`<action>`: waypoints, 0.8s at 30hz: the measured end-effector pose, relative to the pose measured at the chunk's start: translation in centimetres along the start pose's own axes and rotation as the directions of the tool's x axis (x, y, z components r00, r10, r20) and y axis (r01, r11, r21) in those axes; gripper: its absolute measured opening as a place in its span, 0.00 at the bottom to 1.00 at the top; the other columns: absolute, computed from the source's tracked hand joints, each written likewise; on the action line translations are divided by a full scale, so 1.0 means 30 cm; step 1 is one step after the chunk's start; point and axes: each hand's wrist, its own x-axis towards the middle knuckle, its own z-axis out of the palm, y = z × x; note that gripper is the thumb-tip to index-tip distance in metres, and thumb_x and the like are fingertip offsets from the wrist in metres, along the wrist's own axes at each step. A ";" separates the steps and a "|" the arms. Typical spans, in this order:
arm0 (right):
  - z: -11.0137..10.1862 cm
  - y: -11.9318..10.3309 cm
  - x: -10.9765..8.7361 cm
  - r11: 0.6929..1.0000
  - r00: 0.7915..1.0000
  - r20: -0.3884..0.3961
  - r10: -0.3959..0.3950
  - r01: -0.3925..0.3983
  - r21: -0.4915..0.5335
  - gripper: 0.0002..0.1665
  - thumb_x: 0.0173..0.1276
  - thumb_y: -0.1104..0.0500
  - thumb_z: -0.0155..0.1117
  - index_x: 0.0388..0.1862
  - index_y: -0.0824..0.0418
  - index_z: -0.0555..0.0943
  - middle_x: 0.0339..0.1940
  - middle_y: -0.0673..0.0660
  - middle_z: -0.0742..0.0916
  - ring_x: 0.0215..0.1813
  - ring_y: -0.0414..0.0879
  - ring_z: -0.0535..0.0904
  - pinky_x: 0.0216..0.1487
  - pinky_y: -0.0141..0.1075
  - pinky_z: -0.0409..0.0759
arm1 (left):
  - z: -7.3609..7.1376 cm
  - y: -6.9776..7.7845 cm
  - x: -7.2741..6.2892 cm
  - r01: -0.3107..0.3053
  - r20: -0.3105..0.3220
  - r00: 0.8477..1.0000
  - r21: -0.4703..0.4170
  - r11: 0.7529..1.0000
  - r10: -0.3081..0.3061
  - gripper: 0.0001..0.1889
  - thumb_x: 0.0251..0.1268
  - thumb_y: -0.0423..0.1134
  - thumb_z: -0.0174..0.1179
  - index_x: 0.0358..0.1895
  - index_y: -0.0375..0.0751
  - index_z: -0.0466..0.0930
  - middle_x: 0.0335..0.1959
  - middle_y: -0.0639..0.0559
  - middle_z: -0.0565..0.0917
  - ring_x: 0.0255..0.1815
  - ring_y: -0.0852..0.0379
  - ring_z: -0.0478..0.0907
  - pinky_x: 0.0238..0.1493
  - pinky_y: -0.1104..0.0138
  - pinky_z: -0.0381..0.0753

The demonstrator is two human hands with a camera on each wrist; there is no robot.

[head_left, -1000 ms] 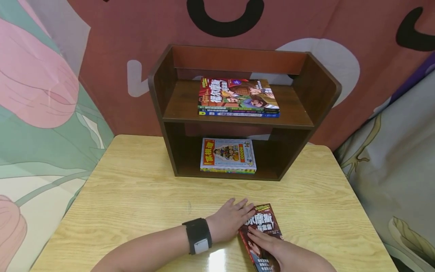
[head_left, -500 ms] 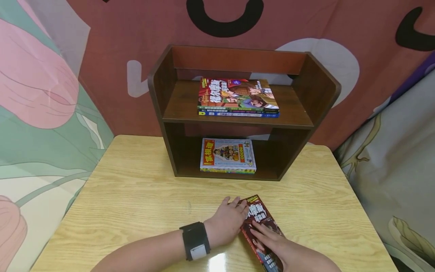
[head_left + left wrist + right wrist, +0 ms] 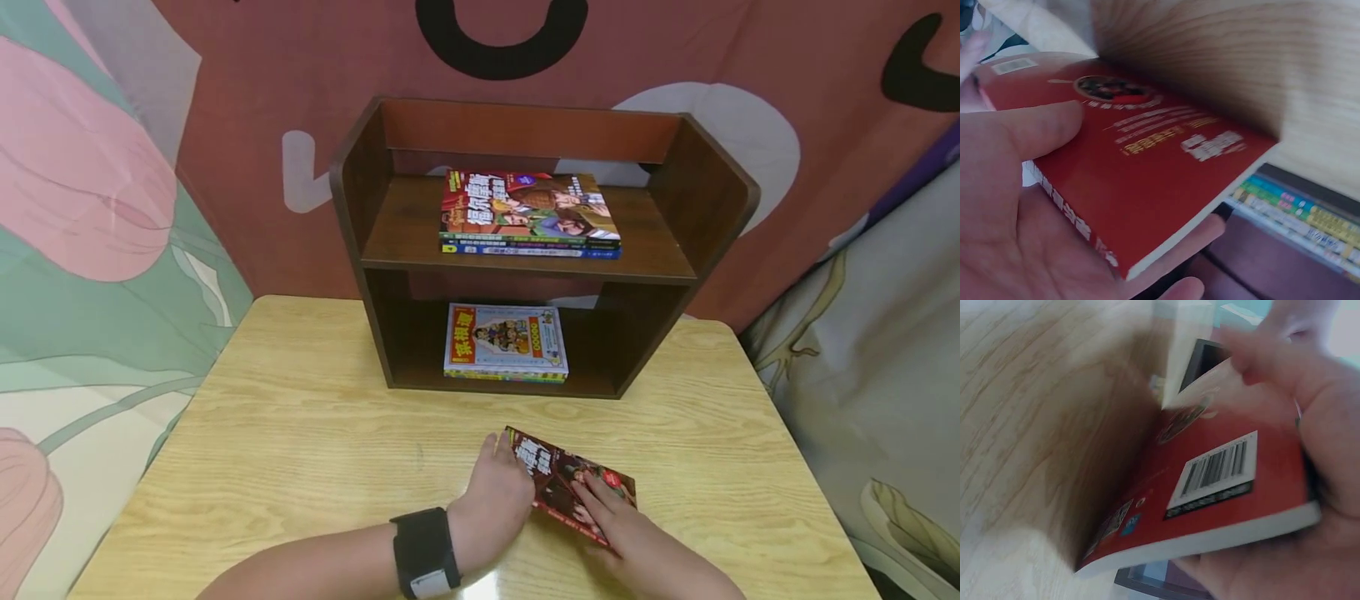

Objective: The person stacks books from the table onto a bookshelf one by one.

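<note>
A paperback book [image 3: 555, 487] with a dark red illustrated cover is tilted up from the table between my two hands. My left hand [image 3: 491, 504] grips its left end, with the thumb [image 3: 1054, 128] on the red back cover [image 3: 1147, 187] and the fingers on the front side. At the right end my right hand [image 3: 630, 537] holds the book, fingers across the front cover and thumb behind. The right wrist view shows a barcode [image 3: 1216, 469] on the back cover. One long edge of the book meets the tabletop or lies very near it.
A dark brown two-tier shelf [image 3: 525, 271] stands at the back of the light wooden table [image 3: 300, 433]. Several books [image 3: 528, 208] lie stacked on its upper tier, and a smaller stack of books [image 3: 506, 342] on the lower. Printed cloth [image 3: 247, 208] hangs behind.
The book has turned from pointing away from me to lying more crosswise, and its near side has lifted. My left hand has turned to grip its end; my right fingers still lie on the cover.
</note>
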 end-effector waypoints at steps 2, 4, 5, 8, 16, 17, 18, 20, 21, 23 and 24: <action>0.004 0.007 0.008 0.999 1.000 -0.013 -0.017 0.017 -0.045 0.37 0.68 0.61 0.57 0.74 0.61 0.58 0.74 0.65 0.61 0.70 0.63 0.62 0.57 0.57 0.73 | -0.008 0.001 -0.014 -0.009 -0.010 1.000 0.025 1.000 0.009 0.15 0.58 0.58 0.58 0.32 0.53 0.85 0.33 0.58 0.86 0.44 0.56 0.82 0.53 0.64 0.74; 0.010 0.010 0.013 0.995 0.999 -0.039 -0.033 0.029 -0.099 0.38 0.63 0.71 0.54 0.73 0.61 0.60 0.73 0.66 0.63 0.69 0.63 0.65 0.56 0.55 0.75 | -0.015 0.004 -0.028 -0.034 0.014 0.999 0.057 0.998 0.033 0.16 0.58 0.58 0.59 0.20 0.54 0.81 0.20 0.61 0.81 0.28 0.62 0.77 0.43 0.66 0.72; 0.012 0.011 0.016 0.993 0.998 -0.057 -0.031 0.024 -0.120 0.38 0.61 0.73 0.54 0.72 0.61 0.62 0.72 0.66 0.65 0.69 0.62 0.65 0.56 0.55 0.75 | -0.020 0.006 -0.035 -0.047 0.033 0.998 0.063 0.997 0.045 0.18 0.58 0.59 0.58 0.17 0.53 0.78 0.16 0.62 0.78 0.22 0.63 0.73 0.38 0.67 0.70; 0.015 0.010 0.023 0.988 0.994 -0.107 -0.002 -0.015 -0.153 0.38 0.57 0.75 0.54 0.70 0.63 0.65 0.71 0.64 0.68 0.68 0.60 0.67 0.58 0.53 0.75 | -0.036 0.011 -0.051 -0.085 0.118 0.990 0.057 0.995 0.078 0.21 0.59 0.63 0.56 0.17 0.53 0.78 0.15 0.61 0.76 0.18 0.62 0.69 0.38 0.65 0.70; 0.017 0.011 0.039 0.984 0.985 -0.170 0.017 -0.047 -0.174 0.34 0.57 0.76 0.58 0.65 0.63 0.72 0.67 0.62 0.74 0.66 0.59 0.71 0.59 0.51 0.74 | -0.013 -0.005 -0.059 -0.002 0.054 0.998 -0.163 0.987 0.011 0.30 0.61 0.68 0.48 0.41 0.45 0.84 0.42 0.49 0.86 0.46 0.53 0.81 0.52 0.64 0.76; 0.017 0.011 0.042 0.984 0.984 -0.180 0.014 -0.045 -0.170 0.34 0.57 0.75 0.58 0.65 0.63 0.72 0.67 0.62 0.74 0.66 0.58 0.71 0.60 0.51 0.73 | -0.007 -0.008 -0.057 -0.005 0.046 0.999 -0.202 0.979 0.014 0.31 0.61 0.67 0.49 0.49 0.44 0.82 0.50 0.46 0.83 0.53 0.50 0.79 0.57 0.61 0.76; 0.018 0.011 0.044 0.984 0.981 -0.194 0.004 -0.038 -0.171 0.33 0.57 0.75 0.59 0.65 0.63 0.72 0.67 0.62 0.74 0.66 0.58 0.71 0.60 0.51 0.73 | -0.002 -0.010 -0.056 -0.016 0.045 0.999 -0.240 0.971 0.027 0.32 0.62 0.66 0.50 0.56 0.44 0.78 0.57 0.45 0.80 0.59 0.49 0.76 0.60 0.59 0.75; 0.019 0.013 0.049 0.985 0.977 -0.213 -0.010 -0.027 -0.173 0.32 0.59 0.74 0.60 0.64 0.63 0.73 0.66 0.61 0.75 0.65 0.58 0.71 0.60 0.50 0.74 | 0.005 -0.012 -0.054 -0.043 0.048 0.997 -0.285 0.957 0.059 0.31 0.63 0.61 0.52 0.63 0.45 0.72 0.61 0.45 0.76 0.62 0.50 0.74 0.60 0.59 0.75; 0.019 0.014 0.051 0.984 0.975 -0.221 -0.017 -0.023 -0.176 0.31 0.59 0.73 0.60 0.64 0.64 0.73 0.66 0.61 0.75 0.65 0.57 0.72 0.60 0.50 0.74 | 0.008 -0.013 -0.054 -0.051 0.050 0.996 -0.321 0.946 0.071 0.30 0.63 0.57 0.55 0.65 0.45 0.70 0.64 0.46 0.74 0.64 0.50 0.72 0.61 0.59 0.74; 0.018 0.013 0.054 0.983 0.971 -0.236 -0.029 -0.015 -0.183 0.30 0.59 0.72 0.61 0.63 0.64 0.74 0.66 0.61 0.76 0.65 0.57 0.72 0.60 0.50 0.74 | 0.013 -0.014 -0.054 -0.072 0.046 0.994 -0.360 0.930 0.095 0.30 0.61 0.48 0.60 0.67 0.46 0.68 0.65 0.47 0.73 0.64 0.51 0.72 0.59 0.60 0.76; 0.017 0.012 0.055 0.982 0.970 -0.240 -0.031 -0.015 -0.187 0.29 0.60 0.71 0.61 0.63 0.64 0.74 0.65 0.61 0.76 0.65 0.57 0.73 0.60 0.50 0.74 | 0.015 -0.014 -0.053 -0.081 0.044 0.993 -0.375 0.923 0.105 0.30 0.60 0.44 0.61 0.67 0.46 0.67 0.65 0.47 0.73 0.64 0.52 0.72 0.58 0.61 0.77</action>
